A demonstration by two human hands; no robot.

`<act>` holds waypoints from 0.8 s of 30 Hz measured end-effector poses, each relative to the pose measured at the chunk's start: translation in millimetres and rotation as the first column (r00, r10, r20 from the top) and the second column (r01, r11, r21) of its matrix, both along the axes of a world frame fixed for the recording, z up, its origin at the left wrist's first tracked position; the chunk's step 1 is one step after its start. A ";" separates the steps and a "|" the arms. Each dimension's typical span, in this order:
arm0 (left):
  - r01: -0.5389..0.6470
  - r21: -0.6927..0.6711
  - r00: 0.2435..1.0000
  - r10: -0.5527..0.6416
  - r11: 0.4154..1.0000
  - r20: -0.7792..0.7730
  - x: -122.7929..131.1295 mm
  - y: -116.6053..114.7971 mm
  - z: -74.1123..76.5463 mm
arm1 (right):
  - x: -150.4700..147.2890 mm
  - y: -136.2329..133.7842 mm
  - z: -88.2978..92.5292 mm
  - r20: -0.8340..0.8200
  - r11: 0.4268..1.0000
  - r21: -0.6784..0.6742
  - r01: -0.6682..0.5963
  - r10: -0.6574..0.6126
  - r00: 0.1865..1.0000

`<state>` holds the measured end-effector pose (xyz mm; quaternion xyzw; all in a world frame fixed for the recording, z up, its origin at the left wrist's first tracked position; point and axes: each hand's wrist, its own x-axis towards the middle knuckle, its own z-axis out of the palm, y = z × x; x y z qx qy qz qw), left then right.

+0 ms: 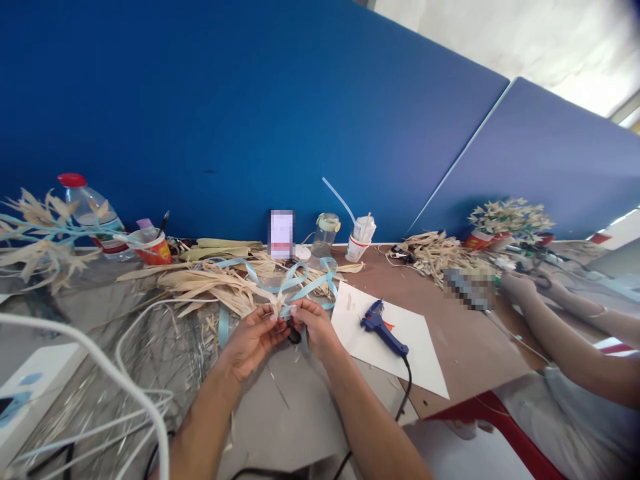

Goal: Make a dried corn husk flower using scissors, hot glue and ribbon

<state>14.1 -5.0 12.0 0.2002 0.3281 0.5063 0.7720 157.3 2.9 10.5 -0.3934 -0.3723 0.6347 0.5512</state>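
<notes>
My left hand (256,337) and my right hand (315,325) meet over the near middle of the table, fingertips almost touching. Between finger and thumb, the right one pinches a light blue ribbon (223,327) that loops up behind the fingers and hangs down at the left. A small pale piece, seemingly dried husk (277,305), is pinched in the left fingers; its shape is partly hidden. Just beyond lies a pile of dried corn husks (215,285). To the right, a blue hot glue gun (384,327) rests on a white sheet (425,353).
Thin wires (170,353) and a white power strip (37,383) with cables cover the left. Along the blue partition (225,120) stand a bottle (93,210), a phone (281,233), a jar (326,233) and cups (357,247). At right, another person's hands (520,288) work.
</notes>
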 end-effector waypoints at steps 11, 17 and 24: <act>0.013 0.025 0.995 -0.016 1.000 0.096 -2.1 3.5 -1.7 | 2.3 -0.3 8.6 0.127 0.999 0.022 -0.029 0.026 0.992; 0.042 0.037 0.993 -0.046 0.998 0.109 -2.5 2.4 -2.5 | 13.9 -4.5 20.9 0.446 0.997 0.069 -0.016 -0.017 0.895; 0.057 0.044 0.991 -0.061 0.997 0.120 -4.3 2.9 -6.5 | 91.2 -29.7 24.5 0.767 0.936 0.311 0.163 -0.349 0.539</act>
